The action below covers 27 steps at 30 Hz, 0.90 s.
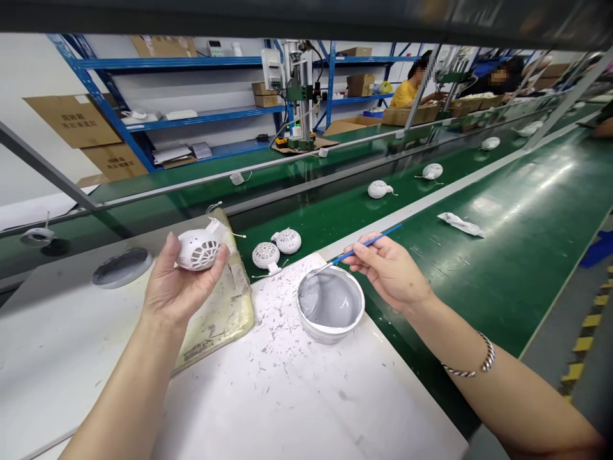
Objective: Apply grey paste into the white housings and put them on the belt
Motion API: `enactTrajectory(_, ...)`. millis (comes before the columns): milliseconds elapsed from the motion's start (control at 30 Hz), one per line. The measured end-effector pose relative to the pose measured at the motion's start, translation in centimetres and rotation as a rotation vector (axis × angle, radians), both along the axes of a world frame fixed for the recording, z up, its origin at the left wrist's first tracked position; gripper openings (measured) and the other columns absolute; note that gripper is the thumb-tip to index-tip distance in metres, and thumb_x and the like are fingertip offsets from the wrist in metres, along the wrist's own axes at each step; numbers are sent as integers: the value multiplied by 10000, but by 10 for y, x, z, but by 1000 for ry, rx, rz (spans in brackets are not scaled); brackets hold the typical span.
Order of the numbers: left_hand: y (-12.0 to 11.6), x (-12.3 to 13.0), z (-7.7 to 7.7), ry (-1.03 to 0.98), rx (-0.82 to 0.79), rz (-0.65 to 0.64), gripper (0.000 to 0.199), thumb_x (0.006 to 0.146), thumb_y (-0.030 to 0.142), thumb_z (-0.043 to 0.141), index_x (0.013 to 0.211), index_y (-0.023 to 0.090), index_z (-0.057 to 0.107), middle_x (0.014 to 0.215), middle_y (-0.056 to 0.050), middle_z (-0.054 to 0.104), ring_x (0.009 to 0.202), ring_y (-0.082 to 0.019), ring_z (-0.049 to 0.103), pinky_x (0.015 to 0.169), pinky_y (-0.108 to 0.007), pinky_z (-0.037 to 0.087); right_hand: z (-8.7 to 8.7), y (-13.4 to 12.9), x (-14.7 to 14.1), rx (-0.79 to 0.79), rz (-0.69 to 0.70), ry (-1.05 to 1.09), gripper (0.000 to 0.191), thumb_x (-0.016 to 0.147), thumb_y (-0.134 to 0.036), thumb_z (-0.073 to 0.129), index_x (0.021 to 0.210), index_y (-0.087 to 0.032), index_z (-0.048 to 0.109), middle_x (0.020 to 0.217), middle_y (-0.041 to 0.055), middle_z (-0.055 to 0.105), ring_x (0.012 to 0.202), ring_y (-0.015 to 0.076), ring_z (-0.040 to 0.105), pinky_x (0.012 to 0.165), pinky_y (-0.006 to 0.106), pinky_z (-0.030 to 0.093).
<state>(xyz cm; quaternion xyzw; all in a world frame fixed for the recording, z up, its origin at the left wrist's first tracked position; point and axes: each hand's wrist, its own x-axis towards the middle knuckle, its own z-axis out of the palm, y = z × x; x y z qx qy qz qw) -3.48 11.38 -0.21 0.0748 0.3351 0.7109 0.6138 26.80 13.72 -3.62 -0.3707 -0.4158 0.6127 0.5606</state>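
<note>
My left hand (179, 287) is shut on a white perforated plastic shell (198, 250), a rounded lattice piece with a short wire lead. My right hand (387, 269) pinches a thin blue paintbrush (366, 246), whose tip reaches over the rim of a white bowl (330, 335) of grey paste (329, 299). Two similar shells (265, 255) (288, 241) lie just beyond the bowl, past my left hand. A stained, yellowed mat (234, 300) lies under and beside my left hand, on a white paint-flecked work board (282, 390).
A green conveyor belt (498, 217) runs alongside the board, carrying several white shells and a white packet (460, 223). A round grey dish (122, 267) sits at the left. Blue shelves (191, 115) with boxes and a bench press (299, 96) stand behind. Two co-workers (407, 89) (498, 80) sit far back.
</note>
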Motion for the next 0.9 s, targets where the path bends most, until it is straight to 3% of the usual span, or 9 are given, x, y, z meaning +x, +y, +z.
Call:
enactTrajectory(133, -9, 8, 2, -38, 42, -126, 509, 959, 320, 467, 1415, 102, 404, 1215, -221, 654, 1187, -352, 618, 851, -410, 617, -2, 6, 4, -146, 28, 108, 380, 571, -379, 915, 727, -181, 631, 694, -17, 717, 655, 91, 700, 585, 153, 541)
enactTrajectory(300, -17, 20, 3, 119, 34, -114, 491, 928, 103, 412, 1412, 176, 455, 1157, -187, 682, 1011, -301, 711, 798, -416, 627, -3, 6, 5, -186, 90, 140, 312, 609, -326, 904, 711, -184, 646, 698, -13, 719, 671, 95, 704, 603, 160, 556)
enactTrajectory(433, -22, 29, 6, 175, 76, -140, 454, 918, 184, 486, 1367, 119, 505, 1218, -219, 648, 1115, -337, 659, 843, -416, 619, -2, 7, 6, -160, 99, 170, 272, 656, -272, 881, 735, -192, 633, 764, -19, 733, 708, 93, 716, 641, 170, 569)
enactTrajectory(567, -28, 36, 3, 328, 104, -232, 555, 774, 115, 677, 1308, 206, 554, 1235, -131, 651, 1123, -312, 642, 861, -428, 617, -1, 7, 8, -128, 61, 168, 274, 664, -270, 874, 750, -200, 624, 810, -25, 738, 718, 95, 718, 657, 186, 573)
enactTrajectory(700, -36, 45, -5, 560, 156, -410, 688, 577, 42, 845, 1174, 260, 581, 1111, -35, 663, 933, -185, 677, 822, -260, 593, 2, 7, 10, -94, 51, 151, 269, 678, -283, 862, 764, -209, 618, 821, -34, 736, 736, 97, 716, 671, 194, 568)
enactTrajectory(833, -44, 54, -9, 626, 204, -592, 720, 573, 110, 883, 1118, 316, 460, 975, 8, 642, 823, -163, 670, 728, -254, 563, 4, 5, 11, -74, 73, 167, 266, 687, -294, 860, 762, -212, 618, 821, -50, 730, 743, 80, 707, 667, 173, 558)
enactTrajectory(900, -48, 57, -8, 655, 225, -589, 706, 587, 131, 880, 1096, 325, 431, 1017, 6, 638, 855, -175, 672, 743, -268, 557, 5, 4, 11, -65, 73, 176, 263, 693, -302, 858, 763, -216, 620, 820, -54, 726, 748, 78, 705, 662, 169, 556)
